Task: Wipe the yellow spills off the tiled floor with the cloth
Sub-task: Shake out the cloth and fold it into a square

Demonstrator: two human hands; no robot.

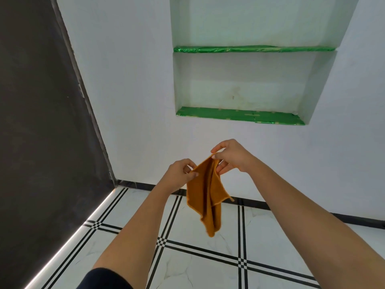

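Observation:
An orange-brown cloth [205, 197] hangs in the air in front of me, folded loosely with its lower tip pointing down. My left hand [180, 175] pinches its upper left corner. My right hand [231, 157] pinches the upper right corner, a little higher. Both arms reach forward above the white tiled floor [200, 265], which has black double lines. No yellow spill shows on the visible floor.
A white wall ahead holds a recessed niche with two green-lined shelves [239, 116]. A dark panel [41, 122] stands on the left, meeting the floor at a lit strip. A black skirting [291, 207] runs along the wall's foot.

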